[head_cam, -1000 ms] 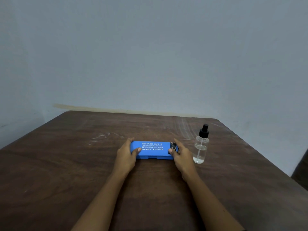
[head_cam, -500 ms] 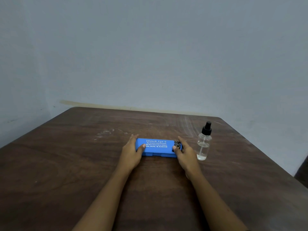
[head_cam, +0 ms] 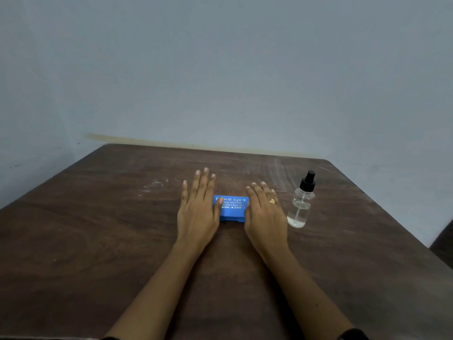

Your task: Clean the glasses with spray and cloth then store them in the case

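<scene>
The closed blue case (head_cam: 232, 209) lies on the table (head_cam: 98, 229) with the left hand (head_cam: 197, 212) and the right hand (head_cam: 264, 213) laid over its two ends, fingers straight, gripping nothing (the left thumb rests on the lid). The spray bottle (head_cam: 300, 204) stands just beside the right hand. No glasses or cloth show, so this is likely the opening step: next, the lid needs prising up
</scene>
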